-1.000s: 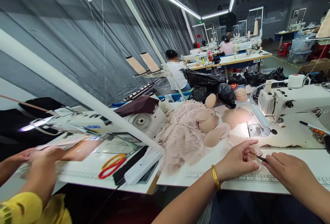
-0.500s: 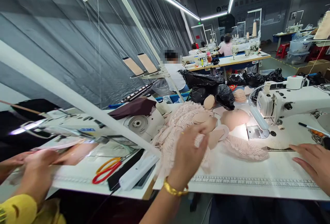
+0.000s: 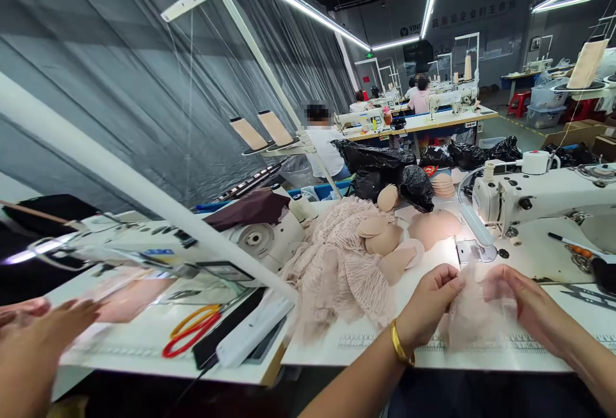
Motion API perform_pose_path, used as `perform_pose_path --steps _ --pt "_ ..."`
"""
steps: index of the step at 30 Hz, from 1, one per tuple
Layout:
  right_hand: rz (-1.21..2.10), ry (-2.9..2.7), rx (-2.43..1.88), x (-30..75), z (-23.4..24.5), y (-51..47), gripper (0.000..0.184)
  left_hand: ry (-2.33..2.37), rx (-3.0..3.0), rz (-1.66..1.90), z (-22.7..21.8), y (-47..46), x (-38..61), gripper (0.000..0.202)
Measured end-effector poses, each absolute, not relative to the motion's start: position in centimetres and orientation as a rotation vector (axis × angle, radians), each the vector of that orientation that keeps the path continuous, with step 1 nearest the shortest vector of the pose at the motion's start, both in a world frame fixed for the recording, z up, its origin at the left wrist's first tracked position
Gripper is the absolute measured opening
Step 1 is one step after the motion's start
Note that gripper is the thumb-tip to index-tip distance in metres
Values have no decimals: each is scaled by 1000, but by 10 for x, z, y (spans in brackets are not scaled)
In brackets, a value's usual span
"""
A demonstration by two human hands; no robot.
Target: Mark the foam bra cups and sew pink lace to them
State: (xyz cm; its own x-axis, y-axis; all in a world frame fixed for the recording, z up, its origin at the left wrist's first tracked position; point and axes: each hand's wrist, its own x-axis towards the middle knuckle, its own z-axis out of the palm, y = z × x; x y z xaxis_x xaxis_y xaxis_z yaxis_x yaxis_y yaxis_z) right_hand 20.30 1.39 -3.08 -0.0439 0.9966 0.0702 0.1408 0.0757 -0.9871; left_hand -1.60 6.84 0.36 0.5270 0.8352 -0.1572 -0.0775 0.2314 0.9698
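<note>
A piece of pale pink lace fabric (image 3: 476, 318) hangs between my hands above the table's front edge. My left hand (image 3: 426, 302), with a gold bangle at the wrist, pinches its upper left corner between thumb and fingers. At the piece's right side, my right hand (image 3: 534, 305) has its fingers curled on the fabric; the fingertips are slightly blurred. Just beyond the hands is the lit needle plate (image 3: 474, 252) of a white sewing machine (image 3: 553, 196). Beige bra cups (image 3: 436, 230) lie left of the plate, and a heap of pink lace pieces (image 3: 337, 257) lies farther left.
On the left, a co-worker's hands (image 3: 48, 328) work on pink fabric at another sewing machine (image 3: 139, 244). Scissors (image 3: 192, 331) lie on that table. Black plastic bags (image 3: 375, 158) sit behind the lace. A pen (image 3: 572, 244) and a metal part (image 3: 594, 299) lie at right.
My left hand has moved right from the lace heap to in front of the needle plate. My right hand has come left, and a lace piece is now held between them.
</note>
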Motion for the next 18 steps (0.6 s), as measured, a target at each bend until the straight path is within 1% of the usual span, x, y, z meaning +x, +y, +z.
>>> perform_pose_path --steps 3,5,7,10,13,16,18 --pt "1151 -1270 -1267 188 -35 9 53 802 1028 798 -2 65 -16 59" --pt "1142 -1221 -1297 183 -37 8 52 791 990 839 -6 61 -14 61" --pt "1128 -1172 -1320 182 -40 9 56 810 1036 881 -9 57 -14 60" --pt "1110 -1125 -1356 186 -44 14 62 879 1241 891 -13 56 -16 56" --pt "1098 -1124 -1390 191 -48 22 56 955 1508 820 -8 69 -30 47" --pt "1113 -1137 -1411 196 -53 29 51 1198 2070 742 12 98 -58 29" --pt "1149 -1144 -1423 199 -56 32 52 1371 2301 718 30 122 -82 25"
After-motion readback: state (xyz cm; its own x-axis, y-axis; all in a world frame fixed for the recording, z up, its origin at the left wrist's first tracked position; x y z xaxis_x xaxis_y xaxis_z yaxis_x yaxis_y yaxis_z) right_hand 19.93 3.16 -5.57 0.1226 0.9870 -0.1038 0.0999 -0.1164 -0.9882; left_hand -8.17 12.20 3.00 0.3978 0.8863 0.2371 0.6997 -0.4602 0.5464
